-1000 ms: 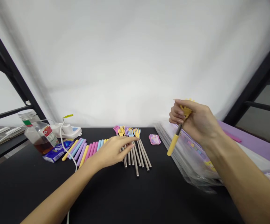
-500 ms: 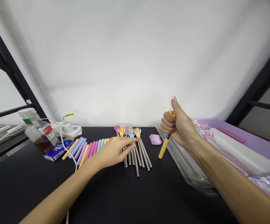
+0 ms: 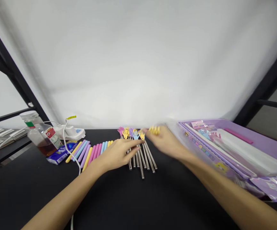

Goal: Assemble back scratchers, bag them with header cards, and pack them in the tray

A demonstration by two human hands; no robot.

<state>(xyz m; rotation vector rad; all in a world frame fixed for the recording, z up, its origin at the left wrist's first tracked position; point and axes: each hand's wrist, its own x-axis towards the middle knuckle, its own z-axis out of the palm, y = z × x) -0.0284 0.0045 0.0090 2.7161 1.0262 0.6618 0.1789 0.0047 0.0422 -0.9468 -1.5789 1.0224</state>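
Observation:
My left hand [image 3: 119,152] is held over a bunch of metal back scratcher rods [image 3: 148,156], its fingers stretched out and its thumb apart. The rods end in small pink, yellow, purple and blue hand-shaped heads [image 3: 135,135]. To the right of the bunch, my right hand [image 3: 165,140] is closed, smeared by motion. A yellow back scratcher's head [image 3: 155,130] sticks out at its fingers; the rest of that scratcher is hidden. Left of my left hand lies a row of pastel handle tubes [image 3: 93,153], partly behind the hand and forearm.
A purple tray [image 3: 260,134] with packaged scratchers and a pink tube [image 3: 238,135] stands at right, plastic bags [image 3: 204,153] along its near side. At left are a bottle of brown liquid [image 3: 43,135], a blue packet [image 3: 60,153], a power strip [image 3: 77,132] and a white cable [image 3: 74,156].
My right hand has moved left with the yellow back scratcher, close to the bunch of rods. The tray shows more fully. My left hand stays nearly where it was.

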